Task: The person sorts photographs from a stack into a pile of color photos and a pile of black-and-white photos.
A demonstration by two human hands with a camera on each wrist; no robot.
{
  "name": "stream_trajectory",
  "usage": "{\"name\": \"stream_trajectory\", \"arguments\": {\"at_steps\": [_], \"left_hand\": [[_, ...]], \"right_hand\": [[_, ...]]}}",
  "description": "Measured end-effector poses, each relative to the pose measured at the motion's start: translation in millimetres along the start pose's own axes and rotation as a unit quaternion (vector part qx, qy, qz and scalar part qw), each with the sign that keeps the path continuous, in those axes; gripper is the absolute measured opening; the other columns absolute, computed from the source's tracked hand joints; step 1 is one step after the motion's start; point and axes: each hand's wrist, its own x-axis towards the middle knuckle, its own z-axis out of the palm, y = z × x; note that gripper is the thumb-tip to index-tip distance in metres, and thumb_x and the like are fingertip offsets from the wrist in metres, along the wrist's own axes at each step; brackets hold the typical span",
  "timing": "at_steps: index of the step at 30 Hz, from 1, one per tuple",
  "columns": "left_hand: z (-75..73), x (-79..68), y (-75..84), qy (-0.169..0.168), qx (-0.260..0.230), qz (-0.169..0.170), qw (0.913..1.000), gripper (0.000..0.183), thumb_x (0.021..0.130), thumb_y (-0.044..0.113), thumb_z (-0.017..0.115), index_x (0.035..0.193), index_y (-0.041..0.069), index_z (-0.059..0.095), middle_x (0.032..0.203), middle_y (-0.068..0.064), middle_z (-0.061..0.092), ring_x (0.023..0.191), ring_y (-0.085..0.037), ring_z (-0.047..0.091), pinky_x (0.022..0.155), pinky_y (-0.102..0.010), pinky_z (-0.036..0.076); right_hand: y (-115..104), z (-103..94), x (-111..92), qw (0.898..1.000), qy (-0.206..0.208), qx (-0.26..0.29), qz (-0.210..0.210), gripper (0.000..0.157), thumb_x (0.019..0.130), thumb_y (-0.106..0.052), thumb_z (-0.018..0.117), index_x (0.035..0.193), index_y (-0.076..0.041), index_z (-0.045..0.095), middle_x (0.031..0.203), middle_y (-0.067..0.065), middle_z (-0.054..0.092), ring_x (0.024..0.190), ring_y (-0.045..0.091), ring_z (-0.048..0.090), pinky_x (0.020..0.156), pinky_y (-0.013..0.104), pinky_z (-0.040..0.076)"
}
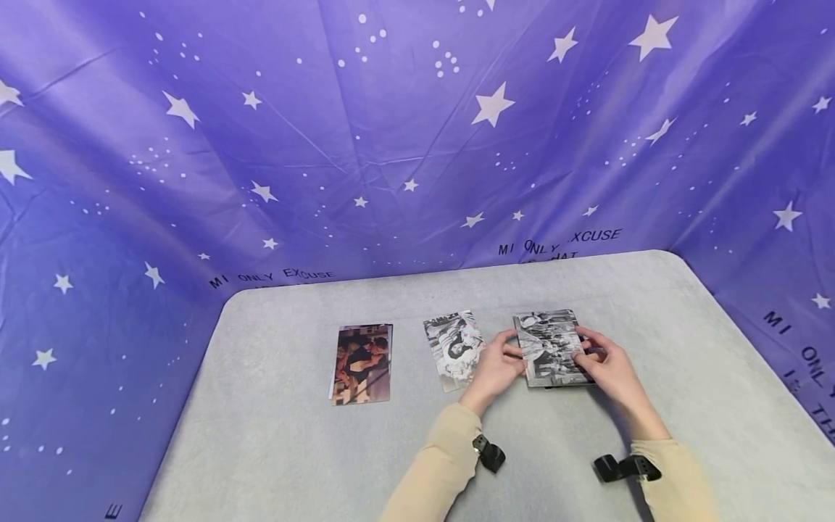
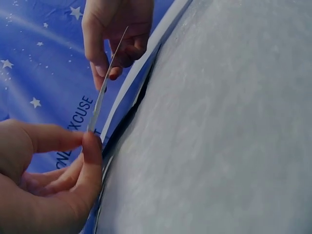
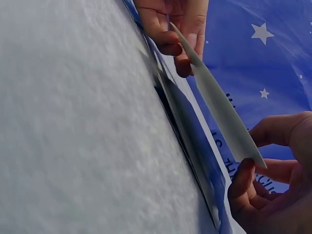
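Observation:
A black-and-white photo print is held between both hands at the right of the table. My left hand pinches its left edge between thumb and fingers, and my right hand pinches the right edge. Seen nearly edge-on in the right wrist view, the print bows slightly and is raised off the table. Under it lie more thin, flat sheets, mostly hidden by the held print in the head view. Just left of my left hand lies another black-and-white print, its right side partly covered by that hand.
A colour photo print lies farther left, with another sheet's edge showing beneath it. The grey table has rounded far corners and meets a purple star-patterned curtain behind and at the sides. Black wrist straps hang at both sleeves.

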Motion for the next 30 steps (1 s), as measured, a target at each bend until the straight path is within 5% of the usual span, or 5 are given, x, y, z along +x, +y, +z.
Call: {"name": "stream_trajectory", "arguments": {"at_steps": [14, 30], "left_hand": [[15.7, 4.3, 4.8, 0.019, 0.078, 0.021, 0.9965, 0.052, 0.074, -0.008, 0.070, 0.125, -0.005, 0.058, 0.081, -0.001, 0.060, 0.065, -0.003, 0.060, 0.058, -0.016, 0.047], [19.5, 2.4, 0.9, 0.020, 0.059, 0.005, 0.9980, 0.048, 0.074, -0.008, 0.066, 0.122, 0.000, 0.062, 0.090, -0.001, 0.060, 0.071, -0.007, 0.061, 0.064, -0.018, 0.048]], "right_hand": [[6.4, -7.9, 0.2, 0.996, 0.033, -0.082, -0.009, 0.041, 0.086, -0.003, 0.064, 0.123, 0.011, 0.057, 0.096, 0.017, 0.061, 0.078, 0.002, 0.047, 0.068, 0.016, 0.038], [15.7, -6.2, 3.9, 0.997, 0.043, -0.066, -0.013, 0.038, 0.083, 0.002, 0.064, 0.119, 0.013, 0.057, 0.093, 0.016, 0.058, 0.070, -0.001, 0.044, 0.061, 0.015, 0.036]]}}
